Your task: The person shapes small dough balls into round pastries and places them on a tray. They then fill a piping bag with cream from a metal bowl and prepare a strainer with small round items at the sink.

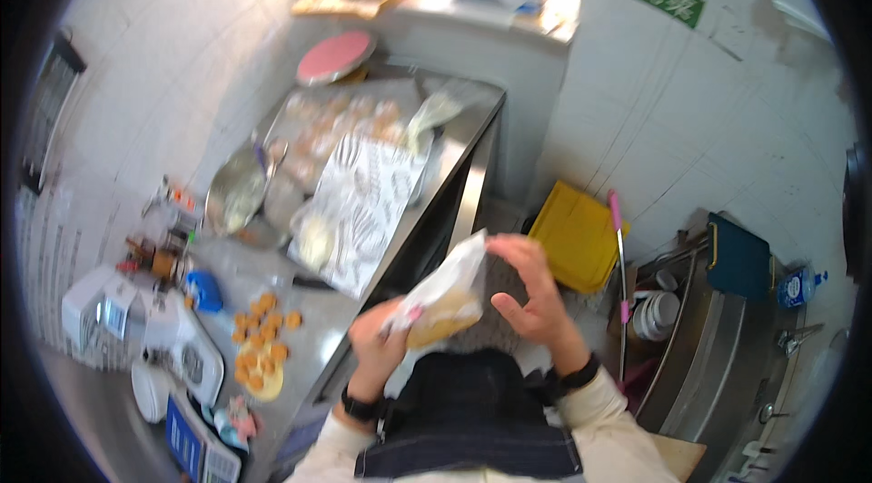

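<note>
My left hand (377,341) is closed on the lower left end of a translucent plastic bag (443,295), which has a tan, breadlike mass in its lower part. The bag is tilted, its upper corner pointing up and right. Close beside that corner, my right hand (535,295) has its fingers spread and curved. Whether a fingertip touches the bag is unclear. On the steel counter to the left, a pale mound (315,242) in clear film lies on printed paper (371,200). A metal bowl (236,191) with pale contents stands beside the paper.
Small orange-brown round pieces (262,329) lie on the counter near a white stand mixer (180,340). Behind the paper is a tray (354,98) of round items. A yellow bin lid (579,235), a pink-handled pole (621,265) and a steel sink (708,347) are at right.
</note>
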The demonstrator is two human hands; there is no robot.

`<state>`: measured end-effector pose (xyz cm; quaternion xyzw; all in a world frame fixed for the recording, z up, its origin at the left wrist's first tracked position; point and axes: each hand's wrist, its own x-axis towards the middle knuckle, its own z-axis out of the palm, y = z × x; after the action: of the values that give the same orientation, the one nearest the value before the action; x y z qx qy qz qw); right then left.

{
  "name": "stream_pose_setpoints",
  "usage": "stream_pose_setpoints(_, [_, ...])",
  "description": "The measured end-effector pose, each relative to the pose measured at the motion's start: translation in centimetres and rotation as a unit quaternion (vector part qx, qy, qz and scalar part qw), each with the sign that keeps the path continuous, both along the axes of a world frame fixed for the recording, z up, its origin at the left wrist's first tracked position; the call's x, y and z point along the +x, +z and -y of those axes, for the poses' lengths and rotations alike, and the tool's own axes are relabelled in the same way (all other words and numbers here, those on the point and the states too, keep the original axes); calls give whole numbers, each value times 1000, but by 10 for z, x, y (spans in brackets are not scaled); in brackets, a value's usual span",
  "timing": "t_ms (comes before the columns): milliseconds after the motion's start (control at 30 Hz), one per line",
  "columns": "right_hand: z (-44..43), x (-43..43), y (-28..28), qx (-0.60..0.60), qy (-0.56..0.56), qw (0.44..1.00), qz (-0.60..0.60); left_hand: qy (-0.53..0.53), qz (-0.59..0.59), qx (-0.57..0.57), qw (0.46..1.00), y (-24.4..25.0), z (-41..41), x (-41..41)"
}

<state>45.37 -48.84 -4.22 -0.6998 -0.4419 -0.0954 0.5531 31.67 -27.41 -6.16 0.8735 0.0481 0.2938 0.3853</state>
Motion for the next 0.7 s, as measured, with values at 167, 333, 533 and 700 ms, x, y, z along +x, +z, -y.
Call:
stream_pose_setpoints(167, [-36,-8,68,-122,16,963,240,-49,-15,-87,995,14,1,18])
stream_pose_setpoints(333, [-62,-5,69,-112,55,982,144,-87,29,-109,990,20,-13,46])
stream_pose_setpoints(533, [-81,18,55,-115,-8,942,316,-122,-68,-138,981,25,-41,68])
stream_pose_setpoints(700, [-98,47,40,-35,73,976,203,-120,-54,-86,988,18,-50,85])
